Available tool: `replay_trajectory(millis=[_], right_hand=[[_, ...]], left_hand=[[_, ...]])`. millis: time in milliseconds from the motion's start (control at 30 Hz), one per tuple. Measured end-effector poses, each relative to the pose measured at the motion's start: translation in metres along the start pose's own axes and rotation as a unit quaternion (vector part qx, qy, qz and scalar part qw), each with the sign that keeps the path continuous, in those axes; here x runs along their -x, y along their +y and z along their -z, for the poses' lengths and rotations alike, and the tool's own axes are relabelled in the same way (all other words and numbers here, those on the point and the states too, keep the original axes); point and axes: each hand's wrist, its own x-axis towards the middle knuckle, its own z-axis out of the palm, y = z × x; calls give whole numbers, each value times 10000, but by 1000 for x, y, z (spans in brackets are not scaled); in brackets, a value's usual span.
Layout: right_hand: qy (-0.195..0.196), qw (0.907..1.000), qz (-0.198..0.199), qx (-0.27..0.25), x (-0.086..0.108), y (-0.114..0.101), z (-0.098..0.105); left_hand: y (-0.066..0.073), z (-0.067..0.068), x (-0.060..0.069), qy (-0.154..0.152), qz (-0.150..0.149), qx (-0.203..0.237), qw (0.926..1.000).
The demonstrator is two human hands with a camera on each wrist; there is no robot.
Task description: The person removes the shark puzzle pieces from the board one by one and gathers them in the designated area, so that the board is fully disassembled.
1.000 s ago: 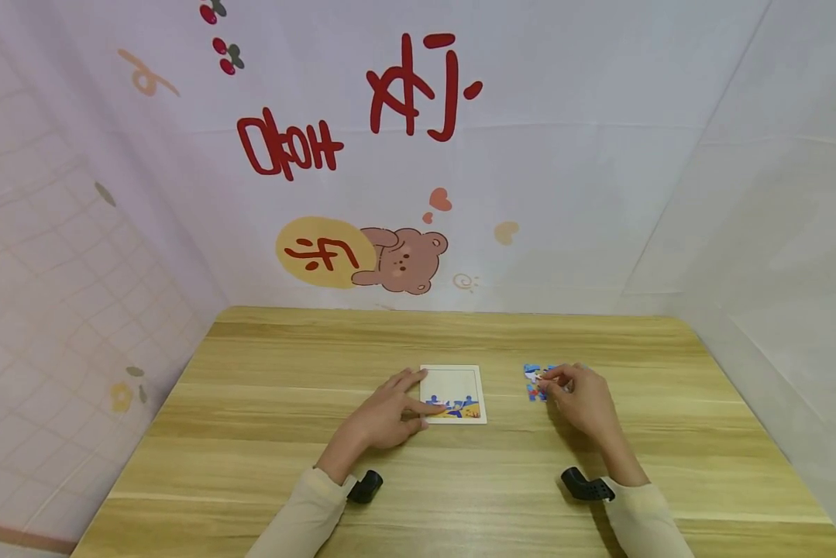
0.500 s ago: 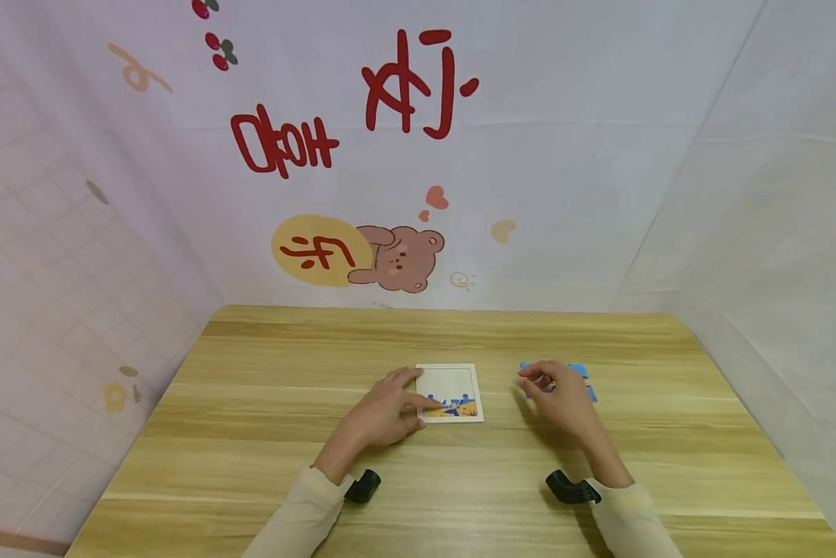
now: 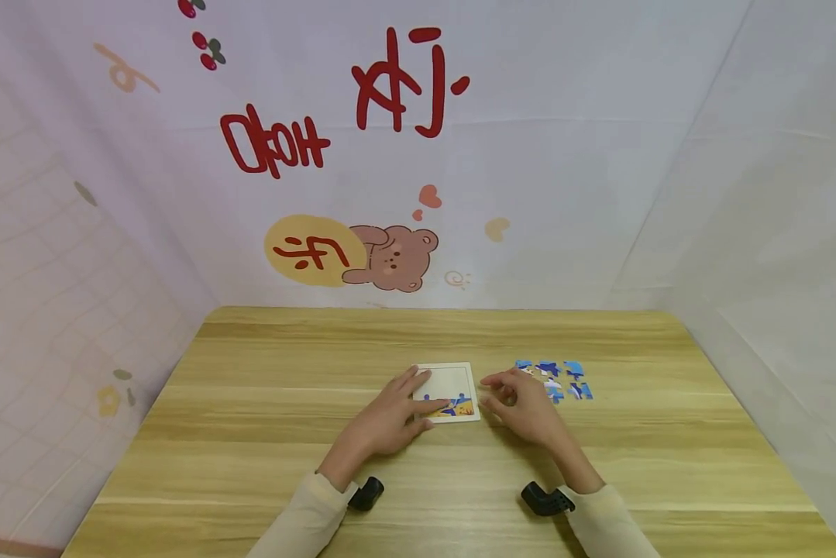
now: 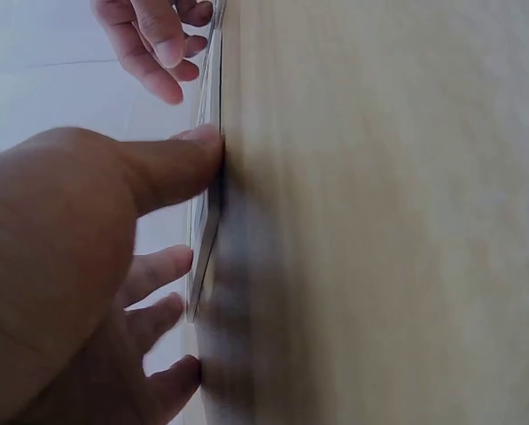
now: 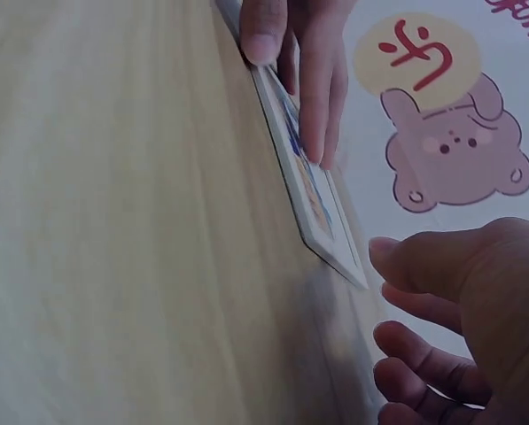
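A white puzzle board (image 3: 448, 379) lies flat on the wooden table. Its near strip holds joined blue and yellow jigsaw pieces (image 3: 464, 408), and the part beyond them is bare. My left hand (image 3: 384, 418) rests on the board's left side, one finger stretched over the joined pieces and the thumb at the near edge (image 4: 213, 168). My right hand (image 3: 527, 409) hovers just off the board's right edge, fingers loosely bent. The right wrist view shows its thumb (image 5: 423, 261) and fingers with nothing visible between them. Several loose blue jigsaw pieces (image 3: 548, 369) lie behind it, partly covered.
The wooden table (image 3: 285, 356) spreads around the board. A white cloth backdrop (image 3: 564, 155) with a printed bear (image 3: 397, 260) and red characters rises at the table's back. Black wrist mounts (image 3: 366, 494) sit at both cuffs.
My right hand has moved left from the loose jigsaw pieces to the board's right edge, uncovering more of them. My left hand stays on the board. The head view has shifted slightly.
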Motion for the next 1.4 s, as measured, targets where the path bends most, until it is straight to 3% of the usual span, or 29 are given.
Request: replay_trajectory(millis=[233,500,900,1400], right_hand=[[-232,9996,130,121,1,-9,-9],[-256,9991,222,237,2,-15,-16],[-441,9986,38,306,5,-19,-21],[-340,9994,17,117,5,-20,-21]], left_hand=[[-3,-1,0,-168,-115,-244,9995],[-3,1,-2,-129,-14,-7,9999],[0,-1,-2,-83,208,30,9997],[0,-1,-2,28,177,-9,9998]])
